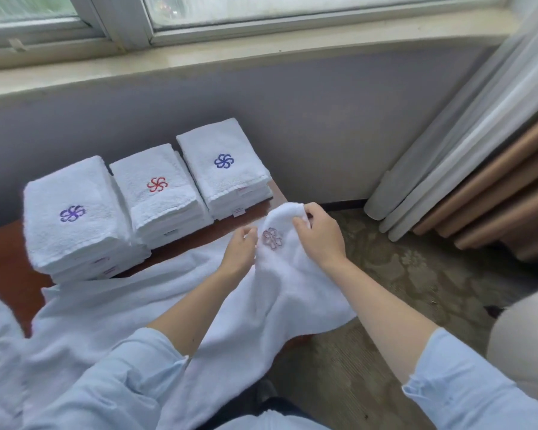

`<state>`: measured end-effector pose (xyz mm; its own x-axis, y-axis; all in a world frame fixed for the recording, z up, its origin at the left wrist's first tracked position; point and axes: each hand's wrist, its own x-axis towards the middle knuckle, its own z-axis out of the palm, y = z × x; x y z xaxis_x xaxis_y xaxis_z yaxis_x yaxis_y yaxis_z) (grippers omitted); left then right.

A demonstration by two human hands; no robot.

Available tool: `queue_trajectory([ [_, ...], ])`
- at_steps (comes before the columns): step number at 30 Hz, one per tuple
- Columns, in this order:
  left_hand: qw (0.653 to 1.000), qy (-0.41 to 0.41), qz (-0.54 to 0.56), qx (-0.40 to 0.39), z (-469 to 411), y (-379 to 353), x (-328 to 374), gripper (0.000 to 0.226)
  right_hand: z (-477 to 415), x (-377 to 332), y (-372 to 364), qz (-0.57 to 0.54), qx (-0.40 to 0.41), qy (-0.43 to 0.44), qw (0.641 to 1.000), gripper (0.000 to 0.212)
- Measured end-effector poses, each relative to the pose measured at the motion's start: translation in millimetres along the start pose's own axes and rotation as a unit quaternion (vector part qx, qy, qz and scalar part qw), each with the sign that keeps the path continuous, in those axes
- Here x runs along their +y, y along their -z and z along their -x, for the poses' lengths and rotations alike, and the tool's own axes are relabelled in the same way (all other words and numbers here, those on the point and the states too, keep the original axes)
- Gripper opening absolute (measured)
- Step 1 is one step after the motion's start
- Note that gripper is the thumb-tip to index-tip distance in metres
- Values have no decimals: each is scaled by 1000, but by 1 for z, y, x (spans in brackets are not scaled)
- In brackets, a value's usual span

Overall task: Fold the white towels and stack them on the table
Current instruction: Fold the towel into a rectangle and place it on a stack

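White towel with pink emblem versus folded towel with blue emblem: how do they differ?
The pink-emblem white towel is unfolded, rumpled; the blue-emblem white towel lies folded flat. The left hand and right hand hold the pink one; the blue one tops a stack, untouched. Both are white.

Head-worn view, downward, close over table (3,259)

Three towel stacks (156,193) fill the desk's (3,274) far edge; a loose towel (131,293) covers the near side.
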<state>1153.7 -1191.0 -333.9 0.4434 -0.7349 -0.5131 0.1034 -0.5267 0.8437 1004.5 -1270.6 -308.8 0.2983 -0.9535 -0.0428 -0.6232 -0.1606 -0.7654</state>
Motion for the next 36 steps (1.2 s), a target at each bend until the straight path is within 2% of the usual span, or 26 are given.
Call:
queue_trajectory([
  [1,999,1,-26,-32,1,-5,-3,24,-4,2,11,34,6,-12,999,3],
  [4,981,-31,-157,-107,3,-17,-16,20,-8,14,37,202,4,-29,979,40],
  [6,967,-22,-211,-137,3,-21,-30,27,-2,20,44,278,-12,-32,960,48],
  [8,956,-14,-263,-131,3,-18,-39,44,8,25,39,304,-37,-24,952,47],
  [10,932,-42,-341,-116,4,-12,-47,49,19,29,25,296,-92,-6,951,45],
  [12,886,-66,-447,-103,4,-3,-52,53,32,33,6,277,-187,12,943,46],
  [14,843,-39,-527,-101,7,6,-59,59,47,39,-13,268,-289,18,919,51],
  [15,834,-10,-540,-109,9,11,-64,63,53,42,-22,277,-334,22,901,54],
  [17,827,46,-543,-137,14,23,-74,71,65,45,-39,306,-398,37,864,59],
  [19,821,79,-547,-145,21,37,-84,79,73,48,-53,321,-423,44,846,65],
  [26,835,166,-515,-104,37,91,-110,107,83,35,-89,362,-446,92,814,80],
  [36,857,222,-460,-69,49,147,-136,116,89,-1,-141,384,-478,142,777,88],
])
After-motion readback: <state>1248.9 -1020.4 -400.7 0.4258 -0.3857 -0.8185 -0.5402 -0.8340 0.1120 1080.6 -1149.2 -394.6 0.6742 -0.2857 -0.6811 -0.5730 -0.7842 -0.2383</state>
